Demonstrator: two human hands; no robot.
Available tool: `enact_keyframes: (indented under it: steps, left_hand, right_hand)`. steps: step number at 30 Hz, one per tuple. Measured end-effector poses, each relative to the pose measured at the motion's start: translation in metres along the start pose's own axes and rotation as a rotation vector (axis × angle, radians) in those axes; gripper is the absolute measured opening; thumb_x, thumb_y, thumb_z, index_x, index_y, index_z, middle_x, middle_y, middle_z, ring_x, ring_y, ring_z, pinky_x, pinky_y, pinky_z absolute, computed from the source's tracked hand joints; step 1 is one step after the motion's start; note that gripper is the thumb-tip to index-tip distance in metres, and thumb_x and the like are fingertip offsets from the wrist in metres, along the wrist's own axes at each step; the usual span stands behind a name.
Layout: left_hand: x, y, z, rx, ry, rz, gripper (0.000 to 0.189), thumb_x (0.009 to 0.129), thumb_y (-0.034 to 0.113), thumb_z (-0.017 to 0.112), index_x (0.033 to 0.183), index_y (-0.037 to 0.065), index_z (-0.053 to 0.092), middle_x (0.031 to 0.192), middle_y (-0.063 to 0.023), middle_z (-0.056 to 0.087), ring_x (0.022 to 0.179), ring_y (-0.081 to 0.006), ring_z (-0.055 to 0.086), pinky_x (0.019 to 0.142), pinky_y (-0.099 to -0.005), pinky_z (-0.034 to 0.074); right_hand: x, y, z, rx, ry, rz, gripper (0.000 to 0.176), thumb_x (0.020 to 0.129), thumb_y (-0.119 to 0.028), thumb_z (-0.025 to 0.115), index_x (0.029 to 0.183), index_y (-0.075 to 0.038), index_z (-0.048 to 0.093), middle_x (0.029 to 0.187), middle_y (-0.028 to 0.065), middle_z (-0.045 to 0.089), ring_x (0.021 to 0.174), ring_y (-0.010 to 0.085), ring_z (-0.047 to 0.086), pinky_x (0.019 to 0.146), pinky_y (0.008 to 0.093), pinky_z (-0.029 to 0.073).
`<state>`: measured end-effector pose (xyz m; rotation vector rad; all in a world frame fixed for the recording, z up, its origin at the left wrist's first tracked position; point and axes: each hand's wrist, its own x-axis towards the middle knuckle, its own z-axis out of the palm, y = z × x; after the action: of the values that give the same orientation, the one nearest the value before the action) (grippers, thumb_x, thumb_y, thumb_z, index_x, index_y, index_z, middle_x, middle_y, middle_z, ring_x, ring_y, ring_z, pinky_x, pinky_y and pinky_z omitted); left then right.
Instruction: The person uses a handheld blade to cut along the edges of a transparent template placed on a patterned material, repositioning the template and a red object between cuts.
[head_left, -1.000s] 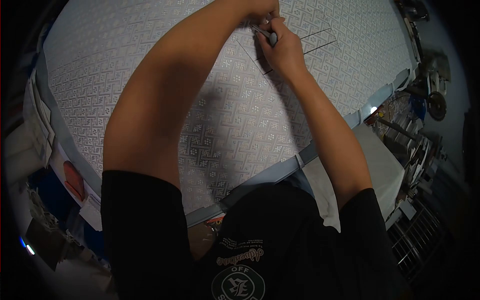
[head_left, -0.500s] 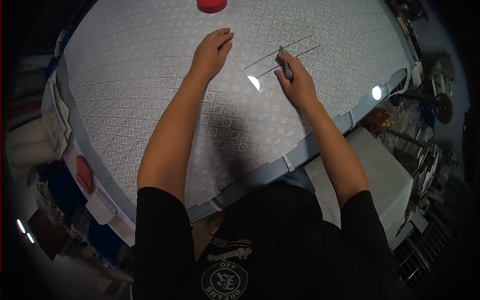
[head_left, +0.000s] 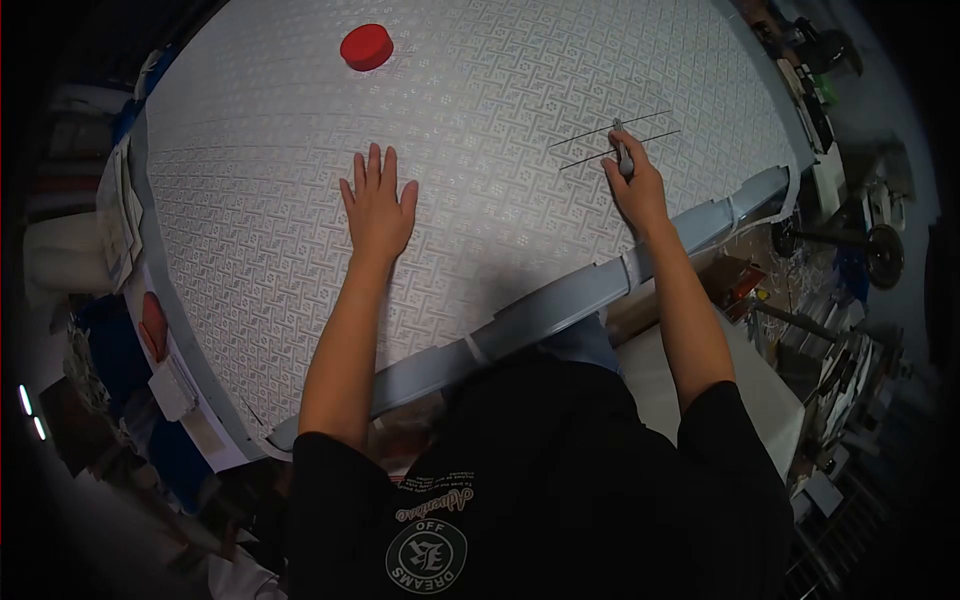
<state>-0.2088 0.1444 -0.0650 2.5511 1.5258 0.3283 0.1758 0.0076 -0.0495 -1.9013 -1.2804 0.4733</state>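
My left hand (head_left: pixel 378 212) lies palm down with spread fingers on the patterned silver-white sheet (head_left: pixel 470 170) that covers the table. Between the fingers and thumb of my right hand (head_left: pixel 638 190) is a small grey metal tool (head_left: pixel 624 150), too small to name with certainty. Its tip rests by two thin dark lines (head_left: pixel 580 162) that run slantwise over the sheet. Farther up, beyond my left hand, a round red object (head_left: pixel 367 47) sits on the sheet.
A grey-blue rail (head_left: pixel 550 312) borders the near edge, close to my body. Papers (head_left: pixel 122 215) and a red item (head_left: pixel 153 325) lie along the left side. Below the rail at the right stands a pale box-like surface (head_left: pixel 740 390), with cluttered shelves beyond.
My left hand has moved down and left and spread its fingers. The view has shifted, and the red object shows whole. The transparent edge with a bright reflection between my hands is no longer visible.
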Motion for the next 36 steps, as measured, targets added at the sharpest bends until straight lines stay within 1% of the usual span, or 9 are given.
enact_keyframes:
  steps: [4,8,10,18,26,29,31,35,36]
  left_hand:
    - [-0.017,0.041,0.01,0.045,0.004,-0.207,0.07,0.104,0.044,0.053,0.161,0.008,0.035,0.17,-0.0183,0.027,0.158,-0.0402,0.019,0.123,-0.0667,0.012]
    - [-0.032,0.103,0.026,0.085,0.036,-0.38,0.081,0.102,0.049,0.054,0.162,0.0,0.028,0.167,-0.0322,0.019,0.156,-0.0527,0.012,0.122,-0.0694,0.009]
    - [-0.031,0.137,0.035,0.061,0.058,-0.415,0.089,0.099,0.052,0.057,0.16,-0.006,0.026,0.163,-0.042,0.015,0.151,-0.0633,0.007,0.12,-0.0724,0.006]
    - [-0.036,0.244,0.056,-0.003,-0.027,-0.258,0.092,0.097,0.052,0.06,0.16,-0.007,0.027,0.164,-0.0424,0.011,0.151,-0.0652,-0.002,0.117,-0.0772,0.003]
    - [-0.034,0.256,0.058,-0.019,0.035,-0.236,0.088,0.096,0.049,0.062,0.158,-0.006,0.033,0.164,-0.0413,0.015,0.151,-0.0647,0.004,0.119,-0.074,0.006]
    - [-0.038,0.258,0.06,-0.051,0.068,-0.241,0.084,0.096,0.047,0.064,0.157,-0.004,0.037,0.164,-0.0394,0.018,0.151,-0.0637,0.008,0.12,-0.0726,0.008]
    - [-0.039,0.264,0.059,-0.069,0.094,-0.251,0.082,0.095,0.046,0.065,0.156,-0.002,0.039,0.164,-0.0385,0.02,0.151,-0.063,0.01,0.12,-0.0722,0.009]
    - [-0.051,0.287,0.055,-0.13,0.098,-0.291,0.08,0.092,0.048,0.069,0.156,0.007,0.044,0.163,-0.0361,0.025,0.151,-0.0623,0.013,0.12,-0.0717,0.009]
    - [-0.051,0.294,0.055,-0.153,0.103,-0.301,0.079,0.091,0.05,0.07,0.156,0.012,0.046,0.163,-0.0347,0.026,0.151,-0.0622,0.013,0.12,-0.0715,0.009]
  right_hand:
    - [0.02,0.043,-0.032,-0.046,-0.026,-0.135,0.047,0.098,-0.011,0.071,0.142,-0.01,0.056,0.136,0.0165,0.067,0.128,0.0289,0.065,0.105,0.0346,0.05]
    - [0.024,0.064,-0.07,0.053,-0.126,-0.167,0.047,0.097,-0.01,0.071,0.141,-0.009,0.055,0.139,0.0191,0.064,0.129,0.0328,0.063,0.107,0.0365,0.049]
    - [0.025,0.078,-0.084,0.026,-0.164,-0.213,0.048,0.095,-0.008,0.07,0.141,-0.007,0.055,0.138,0.0205,0.063,0.136,0.0393,0.056,0.119,0.0472,0.039]
    - [0.01,0.096,-0.1,-0.03,-0.185,-0.249,0.049,0.095,-0.007,0.068,0.142,-0.004,0.054,0.144,0.0227,0.059,0.142,0.0408,0.05,0.122,0.0495,0.033]
    - [-0.027,0.081,-0.093,-0.005,-0.225,-0.232,0.054,0.097,-0.007,0.066,0.148,-0.005,0.047,0.147,0.0224,0.056,0.149,0.041,0.042,0.125,0.0516,0.026]
    - [-0.033,0.074,-0.098,0.03,-0.28,-0.185,0.055,0.096,-0.011,0.068,0.147,-0.008,0.048,0.143,0.0224,0.059,0.143,0.0402,0.048,0.124,0.052,0.03]
    - [-0.027,0.071,-0.108,0.331,-0.381,-0.098,0.049,0.096,-0.009,0.069,0.142,-0.008,0.054,0.138,0.0197,0.064,0.132,0.0402,0.058,0.119,0.0505,0.037]
    - [-0.005,0.101,-0.135,0.241,-0.437,-0.19,0.043,0.094,-0.007,0.072,0.134,-0.006,0.059,0.127,0.0163,0.069,0.119,0.0384,0.066,0.11,0.0492,0.045]
    - [0.005,0.116,-0.141,0.159,-0.347,-0.344,0.038,0.094,-0.006,0.071,0.131,-0.005,0.061,0.127,0.0171,0.069,0.119,0.0354,0.066,0.105,0.0419,0.048]
